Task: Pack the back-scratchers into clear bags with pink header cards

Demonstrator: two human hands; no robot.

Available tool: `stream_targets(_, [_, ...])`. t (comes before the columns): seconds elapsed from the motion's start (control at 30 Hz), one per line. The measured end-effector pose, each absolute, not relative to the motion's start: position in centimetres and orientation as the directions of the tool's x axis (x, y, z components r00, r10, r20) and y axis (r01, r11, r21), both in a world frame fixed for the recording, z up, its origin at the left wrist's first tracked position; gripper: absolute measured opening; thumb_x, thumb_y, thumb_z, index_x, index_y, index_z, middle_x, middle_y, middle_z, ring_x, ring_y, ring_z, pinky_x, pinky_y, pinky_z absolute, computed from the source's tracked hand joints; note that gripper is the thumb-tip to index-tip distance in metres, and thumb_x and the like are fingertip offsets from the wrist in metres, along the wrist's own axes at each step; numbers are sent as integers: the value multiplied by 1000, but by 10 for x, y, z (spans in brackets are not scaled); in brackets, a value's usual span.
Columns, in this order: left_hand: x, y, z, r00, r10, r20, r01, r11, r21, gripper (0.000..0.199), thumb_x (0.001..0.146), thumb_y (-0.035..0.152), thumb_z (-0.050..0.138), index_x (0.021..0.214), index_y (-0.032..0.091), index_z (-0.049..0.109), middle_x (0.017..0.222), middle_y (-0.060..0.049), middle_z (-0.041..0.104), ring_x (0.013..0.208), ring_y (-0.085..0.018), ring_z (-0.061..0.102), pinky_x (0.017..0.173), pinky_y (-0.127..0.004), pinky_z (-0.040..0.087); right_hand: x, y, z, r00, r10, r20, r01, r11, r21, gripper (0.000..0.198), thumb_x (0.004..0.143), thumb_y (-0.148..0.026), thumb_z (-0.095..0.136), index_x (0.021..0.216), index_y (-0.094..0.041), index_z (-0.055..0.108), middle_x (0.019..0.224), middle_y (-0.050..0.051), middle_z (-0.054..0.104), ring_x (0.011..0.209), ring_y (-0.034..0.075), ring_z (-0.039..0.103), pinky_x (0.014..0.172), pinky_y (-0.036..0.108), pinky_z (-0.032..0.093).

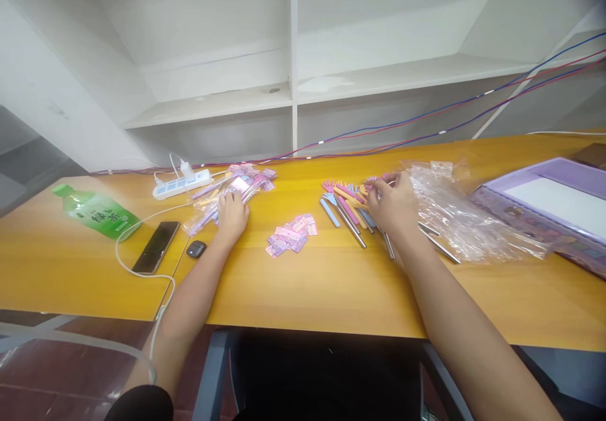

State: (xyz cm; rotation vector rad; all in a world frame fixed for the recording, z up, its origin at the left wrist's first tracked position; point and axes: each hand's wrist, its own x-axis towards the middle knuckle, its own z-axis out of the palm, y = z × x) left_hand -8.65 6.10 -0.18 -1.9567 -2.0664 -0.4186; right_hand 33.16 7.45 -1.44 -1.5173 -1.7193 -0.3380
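My left hand (231,216) lies over a pile of clear-bagged back scratchers (203,219) with pink and purple cards; its fingers are curled down on one bag. On the right, my right hand (395,203) reaches into a heap of loose back scratchers (350,209), its fingers closed around one whose pink hand-shaped head shows beside them. The loose ones have pink, yellow and blue hand-shaped heads and grips with metal rods. Between my hands sits a small stack of printed pink and purple cards (291,235). My fingers partly hide what they grip.
Clear plastic bags (473,219) spread right of my right hand, near a purple box (553,200). At left are a green tea bottle (99,213), a phone (156,247), a black earbud case (196,249) and a power strip (182,184) with a white cable. Shelves rise behind.
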Motion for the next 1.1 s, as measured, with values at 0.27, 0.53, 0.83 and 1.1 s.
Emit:
stream_targets(0.27, [-93,66,-5,-56,924,379,994,18,103,33,95,38,57,116,13,61,115,-21,63,113,-38,56,98,-51,47,295,50,1,19,747,665,829,360,-428,25,94,-24,49,98,-21,73,99,11,62,91,24,60,82,36,47])
stream_targets(0.53, [-85,61,8,-20,839,543,977,-99,188,9,94,22,53,98,17,60,106,-16,59,110,-34,57,96,-47,47,270,38,-2,-348,824,446,685,549,-479,22,96,-24,48,99,-22,70,103,9,74,92,25,65,84,37,46])
stream_targets(0.83, [-42,35,-1,268,810,521,866,-440,238,16,96,30,60,107,18,58,109,-12,59,94,-24,61,86,-36,49,232,23,-12,-291,930,226,455,342,-822,43,99,-42,55,133,-16,55,102,7,71,79,19,65,76,32,48])
stream_targets(1.1, [-29,28,-4,432,854,290,810,-509,292,41,89,55,69,110,20,64,106,-10,64,104,-29,58,92,-43,47,231,26,-18,-333,912,239,551,394,-735,16,95,-27,56,106,-17,61,92,7,70,79,18,62,76,30,45])
